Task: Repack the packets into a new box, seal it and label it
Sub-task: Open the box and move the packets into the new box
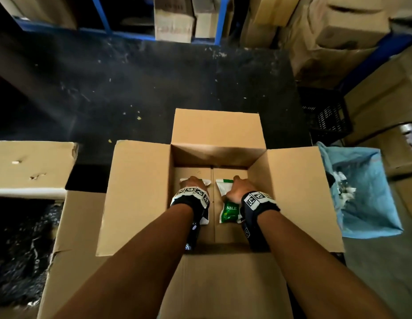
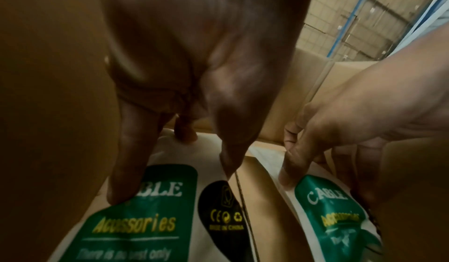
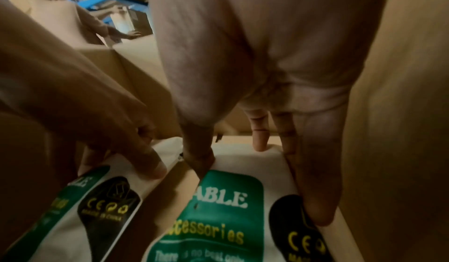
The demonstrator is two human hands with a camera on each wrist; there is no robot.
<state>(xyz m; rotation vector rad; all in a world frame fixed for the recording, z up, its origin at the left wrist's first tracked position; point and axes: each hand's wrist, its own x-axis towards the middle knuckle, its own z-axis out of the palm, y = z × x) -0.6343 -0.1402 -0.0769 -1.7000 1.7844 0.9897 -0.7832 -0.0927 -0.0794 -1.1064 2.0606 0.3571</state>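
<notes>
Both hands down in open box (image 1: 140,192), frame centre. Left hand (image 1: 193,182) on left packet (image 2: 136,218), right hand (image 1: 237,188) on right packet (image 1: 229,207). Fingers spread, tips pressing packets flat on box floor; no real grip, neither lifted. Packets side by side w/ gap, long axis running away from person, each directly under its own hand. Print: "CABLE", "Accessories", "CE", "MADE IN CHINA". Guess: packing just begun.
</notes>
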